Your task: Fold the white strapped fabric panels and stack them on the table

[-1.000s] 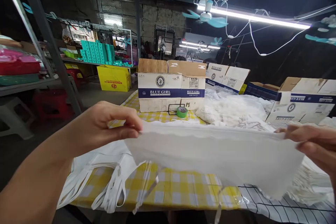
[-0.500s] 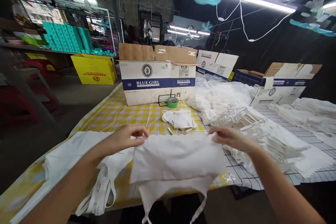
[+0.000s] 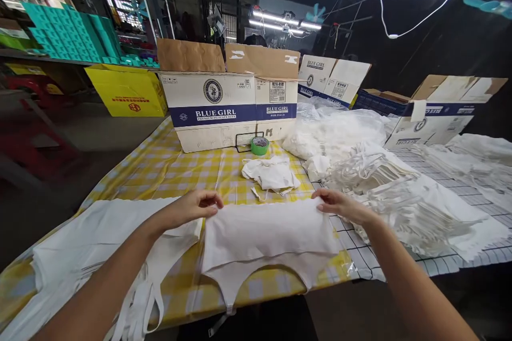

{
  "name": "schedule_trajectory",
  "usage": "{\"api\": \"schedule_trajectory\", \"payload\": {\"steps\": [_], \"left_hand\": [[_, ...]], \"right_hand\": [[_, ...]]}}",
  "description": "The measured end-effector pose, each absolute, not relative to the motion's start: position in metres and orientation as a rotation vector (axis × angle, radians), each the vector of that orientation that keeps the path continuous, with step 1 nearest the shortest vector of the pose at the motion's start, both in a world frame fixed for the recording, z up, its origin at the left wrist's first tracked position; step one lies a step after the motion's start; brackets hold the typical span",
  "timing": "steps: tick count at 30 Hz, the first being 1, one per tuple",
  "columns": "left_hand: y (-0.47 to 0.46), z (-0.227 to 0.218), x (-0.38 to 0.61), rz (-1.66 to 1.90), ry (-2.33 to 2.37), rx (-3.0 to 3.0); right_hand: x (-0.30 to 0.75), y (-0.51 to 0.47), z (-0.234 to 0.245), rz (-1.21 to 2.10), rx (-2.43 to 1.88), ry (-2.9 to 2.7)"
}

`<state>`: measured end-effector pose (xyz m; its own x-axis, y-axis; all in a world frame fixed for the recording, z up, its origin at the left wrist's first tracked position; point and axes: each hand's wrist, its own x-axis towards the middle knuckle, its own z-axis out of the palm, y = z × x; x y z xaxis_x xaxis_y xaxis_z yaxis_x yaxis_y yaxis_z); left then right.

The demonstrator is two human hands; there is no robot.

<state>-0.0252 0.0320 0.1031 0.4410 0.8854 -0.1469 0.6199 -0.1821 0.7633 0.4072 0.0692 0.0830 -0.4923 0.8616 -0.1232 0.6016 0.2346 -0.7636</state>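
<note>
A white camisole lies spread on the yellow checked tablecloth, its straps toward me and one strap hanging over the table's front edge. My left hand pinches its far left corner between thumb and fingers. At the far right corner, my right hand grips the fabric the same way. Left of it, partly under my left forearm, is a stack of white garments with straps dangling at the edge. Just beyond the camisole sits a small crumpled white garment.
A roll of green tape stands by a black wire frame in front of a large Blue Girl carton. Piled white strapped garments cover the right side, with clear plastic bags behind. A yellow box stands left of the table.
The camisole has come down from a raised, hanging position to lie flatter on the tablecloth, both hands still holding its far corners. The camera view has tilted and shifted slightly.
</note>
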Motion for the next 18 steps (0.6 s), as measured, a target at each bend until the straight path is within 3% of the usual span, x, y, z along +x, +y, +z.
{"api": "schedule_trajectory", "payload": {"steps": [4, 10, 14, 18], "left_hand": [[0.055, 0.051, -0.01, 0.547, 1.61, 2.133], [-0.013, -0.023, 0.014, 0.319, 1.557, 2.546], [-0.069, -0.041, 0.007, 0.197, 1.552, 2.656], [-0.08, -0.031, -0.006, 0.277, 1.563, 2.561]], "right_hand": [[0.385, 0.088, 0.043, 0.59, -1.552, -2.269], [0.37, 0.039, -0.019, 0.231, -1.554, -2.332], [0.383, -0.012, -0.035, 0.228, -1.416, -2.615], [0.4, -0.024, -0.031, 0.383, -1.404, -2.543]]}}
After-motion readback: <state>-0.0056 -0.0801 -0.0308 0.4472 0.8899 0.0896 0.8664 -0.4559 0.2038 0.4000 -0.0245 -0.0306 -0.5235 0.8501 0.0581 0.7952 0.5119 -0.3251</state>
